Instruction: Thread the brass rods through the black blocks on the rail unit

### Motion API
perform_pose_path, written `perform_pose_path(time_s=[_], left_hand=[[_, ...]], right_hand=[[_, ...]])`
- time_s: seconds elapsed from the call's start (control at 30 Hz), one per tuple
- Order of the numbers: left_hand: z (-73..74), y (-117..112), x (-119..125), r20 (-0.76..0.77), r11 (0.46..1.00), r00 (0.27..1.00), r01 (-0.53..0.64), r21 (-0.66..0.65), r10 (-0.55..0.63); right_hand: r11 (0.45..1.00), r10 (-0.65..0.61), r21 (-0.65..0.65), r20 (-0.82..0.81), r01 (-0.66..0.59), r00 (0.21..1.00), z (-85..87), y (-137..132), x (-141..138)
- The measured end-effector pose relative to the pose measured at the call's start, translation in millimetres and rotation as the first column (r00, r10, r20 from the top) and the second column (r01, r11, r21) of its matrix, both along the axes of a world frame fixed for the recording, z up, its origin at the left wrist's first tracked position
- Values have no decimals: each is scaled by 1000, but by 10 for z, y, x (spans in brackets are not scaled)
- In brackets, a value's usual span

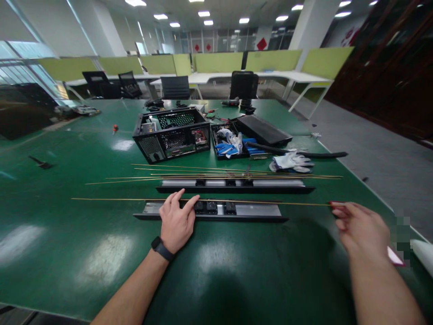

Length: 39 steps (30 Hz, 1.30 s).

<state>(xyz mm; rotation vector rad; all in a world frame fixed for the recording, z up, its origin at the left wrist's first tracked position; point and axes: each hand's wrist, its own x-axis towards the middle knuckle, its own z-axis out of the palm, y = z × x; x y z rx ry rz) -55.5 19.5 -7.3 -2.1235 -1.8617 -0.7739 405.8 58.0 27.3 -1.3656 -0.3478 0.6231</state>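
My left hand (176, 220) lies flat on the near black rail (257, 212), fingers stretched over its left part beside three small black blocks (212, 207). A long thin brass rod (135, 199) runs across just behind this rail. My right hand (361, 225) is at the rod's right end, fingers pinched together on its tip. A second black rail (270, 185) lies farther back. Several more brass rods (189, 173) lie behind it.
An open black computer case (171, 133) stands mid-table, with a tray of blue-white gloves (227, 142), a black panel (263, 130) and a loose glove pair (291, 161) to its right. The green table (67, 234) ends at the right by the grey floor. Office chairs stand behind.
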Motion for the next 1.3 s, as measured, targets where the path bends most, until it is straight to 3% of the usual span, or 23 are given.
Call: perform_pose_path(time_s=[0.13,0.33,0.57,1.3], left_hand=[[1,-6,-1,-1,1000,1000,0,3,0],[4,-9,-2,-5,1000,1000,-2,8,2],[-9,-6,-13,6,1000,1000,9,20,-9],[-92,4,-2,42,991,999,3,132,-9]], right_hand=[[984,173,39,-14,-172,985,-70,-20,-226],[951,306,53,-12,-305,952,-139,-52,-492],[890,455,-30,-25,-456,890,-128,-137,-930],[877,477,-25,-58,-479,877,-117,-129,-1006]])
